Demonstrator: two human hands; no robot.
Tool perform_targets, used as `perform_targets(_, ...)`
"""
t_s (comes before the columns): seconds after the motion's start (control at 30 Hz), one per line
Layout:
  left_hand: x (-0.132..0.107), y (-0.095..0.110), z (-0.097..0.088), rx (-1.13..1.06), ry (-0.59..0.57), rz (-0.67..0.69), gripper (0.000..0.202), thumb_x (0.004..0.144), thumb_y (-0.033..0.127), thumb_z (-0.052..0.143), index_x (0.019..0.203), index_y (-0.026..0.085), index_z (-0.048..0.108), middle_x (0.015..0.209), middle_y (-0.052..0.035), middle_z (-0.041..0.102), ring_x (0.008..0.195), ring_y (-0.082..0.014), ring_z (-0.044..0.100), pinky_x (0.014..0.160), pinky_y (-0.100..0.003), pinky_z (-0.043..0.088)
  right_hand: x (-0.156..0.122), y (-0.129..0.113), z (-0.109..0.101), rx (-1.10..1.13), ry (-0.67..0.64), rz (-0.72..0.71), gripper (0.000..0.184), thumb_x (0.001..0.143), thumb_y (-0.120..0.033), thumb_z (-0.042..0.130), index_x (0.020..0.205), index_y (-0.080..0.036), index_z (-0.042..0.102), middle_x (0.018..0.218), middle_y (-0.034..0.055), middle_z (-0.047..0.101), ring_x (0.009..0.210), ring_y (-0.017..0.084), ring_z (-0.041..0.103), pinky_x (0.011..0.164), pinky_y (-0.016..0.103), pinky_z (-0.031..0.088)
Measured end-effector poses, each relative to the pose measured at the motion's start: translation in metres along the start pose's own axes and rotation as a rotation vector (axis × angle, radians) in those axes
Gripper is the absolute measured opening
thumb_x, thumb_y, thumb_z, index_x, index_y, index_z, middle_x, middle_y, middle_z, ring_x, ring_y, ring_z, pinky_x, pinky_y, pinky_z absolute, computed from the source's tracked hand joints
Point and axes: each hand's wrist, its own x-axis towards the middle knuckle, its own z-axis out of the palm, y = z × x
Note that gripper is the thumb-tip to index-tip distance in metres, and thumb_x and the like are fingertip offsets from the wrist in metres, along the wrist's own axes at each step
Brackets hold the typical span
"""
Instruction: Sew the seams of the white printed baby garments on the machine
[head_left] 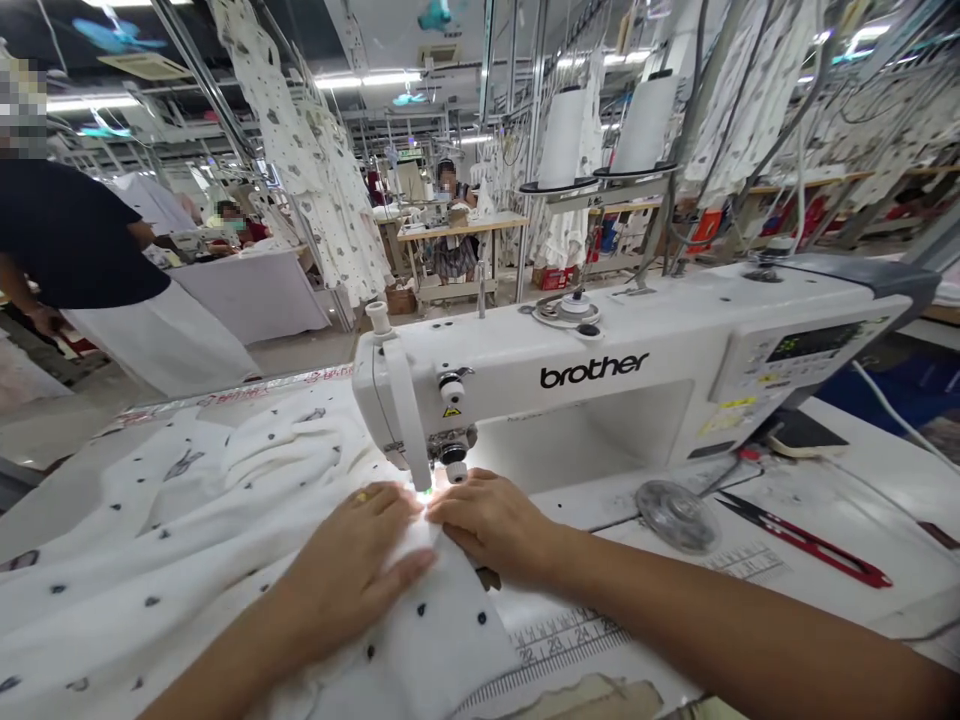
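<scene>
White fabric with small dark motifs (225,500) spreads over the left of the table and runs under the lit needle area of a white sewing machine (517,345). My left hand (352,560) lies on this fabric, fingers stretched toward the needle and thumb apart. To the right of the needle, my right hand (491,525) has its fingers bent together at the fabric's edge, gripping it. Glare hides the fingertips and the needle itself.
Red-handled thread snips (810,540) and a clear round dish (677,515) lie right of my right forearm. A printed ruler scale (570,640) runs along the table front. White thread cones (562,135) stand behind the machine. A person in dark top (71,235) stands at left.
</scene>
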Motion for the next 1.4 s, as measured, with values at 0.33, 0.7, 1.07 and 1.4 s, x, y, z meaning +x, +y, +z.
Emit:
perform_targets(0.33,-0.01,-0.016,0.028,-0.336,0.183,-0.03,0.026,0.1,0.026,0.032,0.087,0.019,0.053,0.086,-0.0051,0.058,0.084,-0.0201,0.053,0.077,-0.035,0.043,0.003,-0.001,-0.006,-0.079,-0.069,-0.014,0.006,0.088,-0.013,0.059,0.092,-0.018,0.059,0.094,0.0022,0.066,0.084,0.016,0.057,0.082,0.028,0.041)
perform_targets(0.7,0.011,-0.02,0.006,-0.336,0.19,-0.147,0.039,0.1,0.039,0.034,0.065,0.021,0.037,0.061,0.0036,0.045,0.058,-0.0137,0.042,0.056,-0.026,0.034,0.017,-0.004,-0.009,-0.392,-0.246,-0.403,0.021,0.097,-0.007,0.043,0.085,-0.014,0.06,0.083,0.006,0.062,0.078,0.017,0.053,0.075,0.032,0.04)
perform_targets(1.07,0.002,0.006,0.024,-0.16,0.33,-0.261,0.031,0.094,0.042,0.048,0.072,0.021,0.052,0.065,0.0025,0.057,0.062,-0.0156,0.054,0.059,-0.026,0.039,-0.003,0.004,-0.025,-0.108,-0.259,-0.345,0.014,0.091,-0.013,0.057,0.101,-0.016,0.066,0.102,0.0031,0.069,0.094,0.017,0.052,0.086,0.03,0.043)
perform_targets(1.4,-0.003,0.004,0.029,0.125,0.295,0.114,0.03,0.086,0.01,0.047,0.103,0.022,0.068,0.077,-0.0019,0.06,0.073,-0.019,0.055,0.07,-0.033,0.045,-0.004,0.007,-0.031,-0.105,-0.327,-0.431,0.015,0.092,-0.014,0.051,0.089,-0.02,0.064,0.092,-0.0004,0.07,0.085,0.017,0.053,0.081,0.03,0.043)
